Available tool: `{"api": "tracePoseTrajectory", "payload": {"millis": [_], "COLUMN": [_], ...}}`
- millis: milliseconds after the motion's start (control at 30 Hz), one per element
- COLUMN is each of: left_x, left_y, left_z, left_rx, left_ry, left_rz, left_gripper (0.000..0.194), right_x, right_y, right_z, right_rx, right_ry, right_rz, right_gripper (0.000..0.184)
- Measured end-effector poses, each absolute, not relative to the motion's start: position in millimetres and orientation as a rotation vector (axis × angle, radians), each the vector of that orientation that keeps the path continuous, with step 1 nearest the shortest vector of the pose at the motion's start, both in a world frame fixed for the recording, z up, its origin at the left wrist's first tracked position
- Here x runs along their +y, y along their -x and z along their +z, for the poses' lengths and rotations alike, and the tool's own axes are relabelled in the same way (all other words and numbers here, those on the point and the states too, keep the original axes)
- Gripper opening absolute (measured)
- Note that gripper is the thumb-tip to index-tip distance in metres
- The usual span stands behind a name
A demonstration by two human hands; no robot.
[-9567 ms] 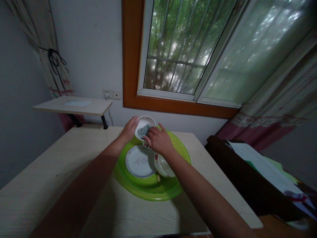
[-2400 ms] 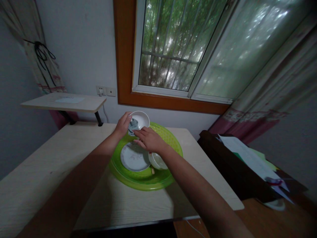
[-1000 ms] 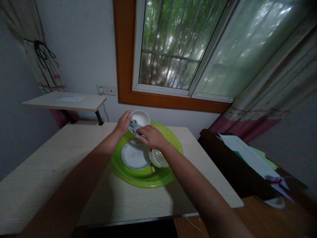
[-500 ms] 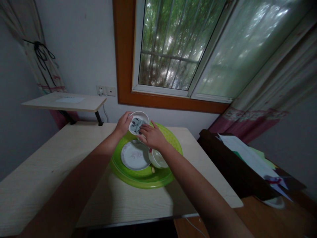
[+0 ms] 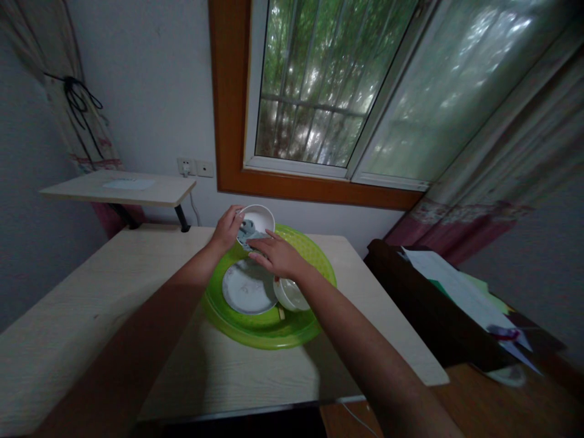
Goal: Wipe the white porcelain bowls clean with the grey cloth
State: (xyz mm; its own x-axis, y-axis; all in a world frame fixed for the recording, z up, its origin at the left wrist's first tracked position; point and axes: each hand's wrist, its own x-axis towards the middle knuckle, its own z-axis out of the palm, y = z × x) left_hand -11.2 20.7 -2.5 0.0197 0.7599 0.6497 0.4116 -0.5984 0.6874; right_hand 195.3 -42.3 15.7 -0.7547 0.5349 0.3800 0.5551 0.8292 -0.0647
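Head view: left fingers (image 5: 236, 220) grip the tilted bowl (image 5: 261, 218)'s rim, right fingers (image 5: 261, 246) press the cloth (image 5: 250, 232); uneven pressing could make the bowl slip.

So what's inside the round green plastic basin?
A round white plate, a pale bowl and the end of a wood-coloured stick. The right hand covers part of the green basin, so I can't tell what's under it.

Stretches left forearm (image 5: 155, 316) and right forearm (image 5: 356, 328) forward, angled inward. Keeps left hand (image 5: 225, 231) in a curled grip, fingers near the top; holds right hand (image 5: 277, 254) lower, palm down, fingers reaching leftward.
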Motion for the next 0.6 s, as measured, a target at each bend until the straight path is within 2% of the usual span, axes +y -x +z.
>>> {"api": "tracePoseTrajectory", "payload": {"millis": [133,333,467,600], "left_x": [18.6,19.0,18.4,16.9], "left_y": [9.7,9.8,10.5,10.4], "left_z": [0.1,-0.9,-2.0,-1.2], "left_rx": [1.216,1.172,1.167,1.185], "left_ry": [-1.990,-1.947,-1.954,-2.015], "left_rz": [1.572,1.573,1.564,1.558], "left_gripper": [0.038,0.038,0.039,0.037], "right_x": [-39.7,-36.7,-35.4,-36.3], "right_y": [-195.3,-199.0,-199.3,-197.6], "right_z": [14.4,9.6,6.8,6.8], "right_rx": [-2.589,-2.461,-2.471,-2.518], "right_ry": [0.941,1.027,1.021,0.996], "right_rz": [-0.272,-0.457,-0.499,-0.444], "right_gripper": [0.036,0.047,0.051,0.044]}}
